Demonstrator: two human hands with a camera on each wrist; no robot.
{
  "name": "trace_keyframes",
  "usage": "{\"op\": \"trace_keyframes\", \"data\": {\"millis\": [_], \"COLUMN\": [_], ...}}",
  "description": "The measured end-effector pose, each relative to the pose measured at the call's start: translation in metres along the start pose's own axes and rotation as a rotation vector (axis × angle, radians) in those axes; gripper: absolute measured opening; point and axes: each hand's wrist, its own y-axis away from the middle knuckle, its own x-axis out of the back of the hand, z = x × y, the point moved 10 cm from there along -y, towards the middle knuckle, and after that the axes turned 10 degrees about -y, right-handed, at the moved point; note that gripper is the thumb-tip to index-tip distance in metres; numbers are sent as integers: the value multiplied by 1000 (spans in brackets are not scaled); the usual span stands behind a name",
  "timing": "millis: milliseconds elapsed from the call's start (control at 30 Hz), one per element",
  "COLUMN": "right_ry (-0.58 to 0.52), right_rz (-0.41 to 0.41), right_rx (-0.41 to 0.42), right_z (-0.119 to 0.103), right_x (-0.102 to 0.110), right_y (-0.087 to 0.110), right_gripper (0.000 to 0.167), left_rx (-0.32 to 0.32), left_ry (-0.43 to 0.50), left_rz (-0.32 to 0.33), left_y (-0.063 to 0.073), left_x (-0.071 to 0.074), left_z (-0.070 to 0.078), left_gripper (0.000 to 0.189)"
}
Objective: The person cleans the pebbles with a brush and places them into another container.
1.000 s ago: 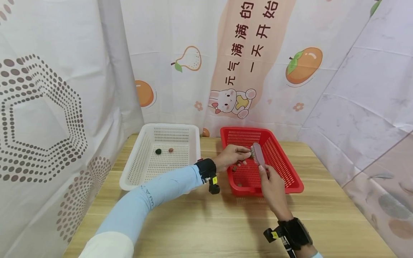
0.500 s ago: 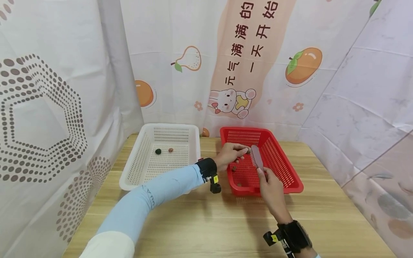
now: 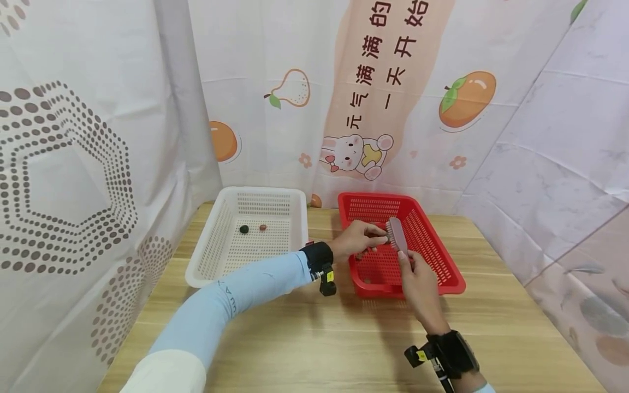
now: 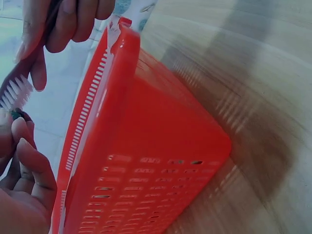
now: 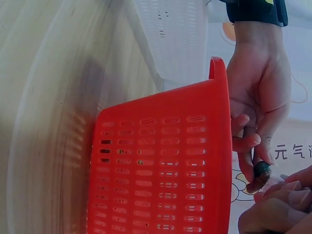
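My left hand (image 3: 357,239) pinches a small dark green stone (image 5: 262,168) with brownish dirt on it, between thumb and fingertips, over the red basket (image 3: 442,288). Held in my right hand (image 3: 419,281) by its handle is a mauve brush (image 3: 398,234), its white bristles (image 4: 17,92) facing the left hand. In the left wrist view the bristle tips come right down to the stone. Several small dirty stones (image 3: 367,281) lie on the red basket's floor, partly covered by the left hand.
Left of the red basket stands a white basket (image 3: 196,281) with a dark green stone (image 3: 243,229) and a reddish stone (image 3: 262,227) inside. Both baskets rest on a wooden table (image 3: 295,344). Printed curtains (image 3: 275,136) hang behind and at the sides.
The brush dipped toward the near side half a second ago and has now moved back up and away. My left fingers have shifted around the stone. The head view has turned slightly left.
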Motion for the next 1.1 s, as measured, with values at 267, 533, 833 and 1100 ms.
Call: {"op": "trace_keyframes", "data": {"millis": [267,533,833,1100], "right_ry": [33,30,4,27], "right_rz": [-36,-21,-10,14], "right_rx": [9,26,32,-19], "right_z": [3,5,-1,13], "right_x": [-7,-5,-3,8], "right_y": [7,9,4,7], "right_gripper": [52,51,51,50], "left_rx": [36,57,40,-1], "left_ry": [114,82,62,27], "left_rz": [122,80,28,72], "left_y": [-7,-8,-3,-9], "left_x": [19,16,1,27], "left_z": [-10,-13,-10,-4], "left_gripper": [22,23,22,20]}}
